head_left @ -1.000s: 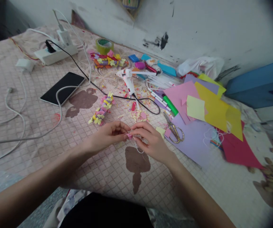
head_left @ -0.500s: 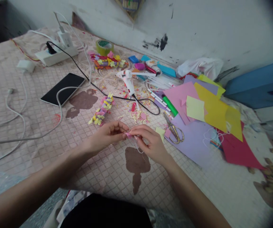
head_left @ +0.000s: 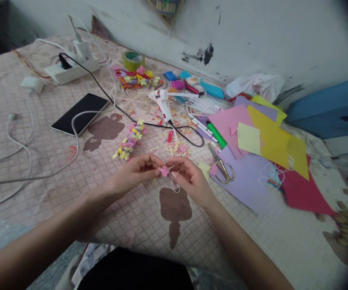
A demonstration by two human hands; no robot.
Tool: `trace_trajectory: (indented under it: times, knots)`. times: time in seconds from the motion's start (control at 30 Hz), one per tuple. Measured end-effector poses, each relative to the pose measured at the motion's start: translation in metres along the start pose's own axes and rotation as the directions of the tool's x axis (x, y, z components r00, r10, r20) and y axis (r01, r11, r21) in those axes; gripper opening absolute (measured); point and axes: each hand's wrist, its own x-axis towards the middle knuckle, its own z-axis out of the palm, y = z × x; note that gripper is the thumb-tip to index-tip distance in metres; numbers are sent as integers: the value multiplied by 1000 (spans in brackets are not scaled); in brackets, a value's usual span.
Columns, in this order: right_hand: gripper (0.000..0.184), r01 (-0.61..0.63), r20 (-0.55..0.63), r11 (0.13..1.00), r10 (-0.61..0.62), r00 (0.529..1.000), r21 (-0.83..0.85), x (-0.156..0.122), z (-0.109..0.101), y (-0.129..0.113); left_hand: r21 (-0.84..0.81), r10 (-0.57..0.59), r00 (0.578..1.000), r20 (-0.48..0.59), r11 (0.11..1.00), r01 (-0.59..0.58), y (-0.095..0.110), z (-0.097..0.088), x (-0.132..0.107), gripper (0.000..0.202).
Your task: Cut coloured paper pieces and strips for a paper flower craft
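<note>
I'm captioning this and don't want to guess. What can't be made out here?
Head view:
Pink flower: too small to tell whether the white thread passes through it.
Right hand: its fingers hide what they pinch, if anything.
Blue container: right part cut off by the right edge.
Wooden holder: top cut off by the upper edge.

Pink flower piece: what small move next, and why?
Perhaps have the right hand draw the white cord gently taut while the left hand steadies the pink flower piece: the left hand pinches the piece, and the cord hangs in a slack loop near the right hand. Whether it threads the piece is unclear.
</note>
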Motion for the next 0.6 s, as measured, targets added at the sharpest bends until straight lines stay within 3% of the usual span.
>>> trace_trajectory:
  times: [0.13, 0.27, 0.6]
  knots:
    - [23, -127, 83, 968, 111, 990, 215, 4, 0, 4, -7, 17, 1000, -6, 1000, -17, -1, 0, 0, 13]
    - [18, -227, 88, 917, 209, 974, 327, 6, 3, 8, -14, 26, 1000, -14, 1000, -26, -2, 0, 0, 12]
    - [10, -294, 62, 845, 299, 952, 447, 7, 7, 12, 25, 34, 999, -8, 999, -34, -5, -1, 0, 14]
